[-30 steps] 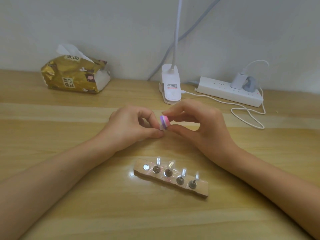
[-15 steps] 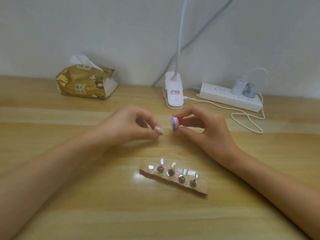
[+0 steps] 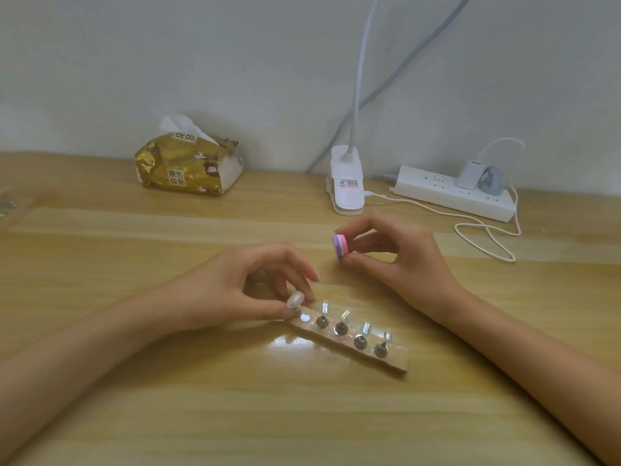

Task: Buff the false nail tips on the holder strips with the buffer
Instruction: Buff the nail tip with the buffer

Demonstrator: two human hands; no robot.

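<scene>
Left hand point(image 3: 235, 290) fingers pinch pearly false nail tip point(image 3: 295, 299) just above vacant magnet at left end of wooden holder strip point(image 3: 386, 356) on counter — we seat it straight down. Right hand point(image 3: 400, 260) pinches pink-purple round buffer point(image 3: 339, 247), apart.

both forearms bare — no sleeves; left hand point(image 3: 242, 290) and right hand point(image 3: 400, 260) ringless.
</scene>
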